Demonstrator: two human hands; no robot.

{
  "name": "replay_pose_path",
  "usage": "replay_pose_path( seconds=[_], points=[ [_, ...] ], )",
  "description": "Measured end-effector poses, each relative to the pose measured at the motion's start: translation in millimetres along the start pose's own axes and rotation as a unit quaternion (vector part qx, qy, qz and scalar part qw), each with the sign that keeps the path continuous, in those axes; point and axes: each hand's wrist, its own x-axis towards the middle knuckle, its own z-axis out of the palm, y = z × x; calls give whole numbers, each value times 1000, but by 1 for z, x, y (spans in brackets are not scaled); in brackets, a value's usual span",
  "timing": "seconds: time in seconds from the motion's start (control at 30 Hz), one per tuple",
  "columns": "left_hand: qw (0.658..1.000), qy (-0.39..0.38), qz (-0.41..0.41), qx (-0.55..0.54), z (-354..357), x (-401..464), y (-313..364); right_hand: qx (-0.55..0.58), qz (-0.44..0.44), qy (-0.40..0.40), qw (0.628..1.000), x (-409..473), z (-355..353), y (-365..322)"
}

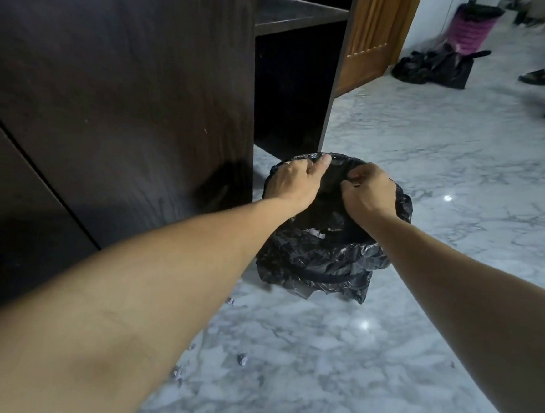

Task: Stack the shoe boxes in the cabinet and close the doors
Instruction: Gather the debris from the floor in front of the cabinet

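No shoe boxes show: left hand (294,183) and right hand (368,192) pinch the crinkled black plastic bin liner (322,259) at the dark wooden cabinet's (118,80) four o'clock, so boxes probably come next.

We see both hands at a small bin lined with a crinkled black plastic bag (323,252) on the grey marble floor (429,186): left hand (294,183) and right hand (368,192) pinch its rim beside the dark wooden cabinet (118,80).
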Motion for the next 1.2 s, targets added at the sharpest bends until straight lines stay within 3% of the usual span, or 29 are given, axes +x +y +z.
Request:
replay_pose_path(
  seconds=[0.17,0.4,0.6,0.7,0.8,0.97,1.03,1.13,1.2],
  points=[
    [999,-24,-2,22,-45,-8,-18,4,-56,-27,998,-15,5,-32],
    [958,-177,-79,209,-130,-37,-72,-35,-137,-119,983,-56,45,-74],
    [944,-239,-123,192,-128,-95,-174,-220,-182,-318,904,-113,113,-50],
    [962,-162,-136,173,-102,-138,-233,-244,-148,-371,884,-147,141,-8],
    [973,-106,-96,182,-73,-184,-279,-268,-145,-400,864,-185,158,39],
    [945,-114,-118,283,-31,-246,-315,-269,-136,-411,861,-229,178,100],
    [942,-109,-122,293,-19,-257,-324,-283,-176,-410,849,-235,185,114],
    [941,-70,-138,300,-10,-260,-329,-316,-226,-392,834,-237,191,123],
    [941,-31,-161,297,-7,-255,-330,-327,-211,-368,845,-237,197,124]
  ],
)
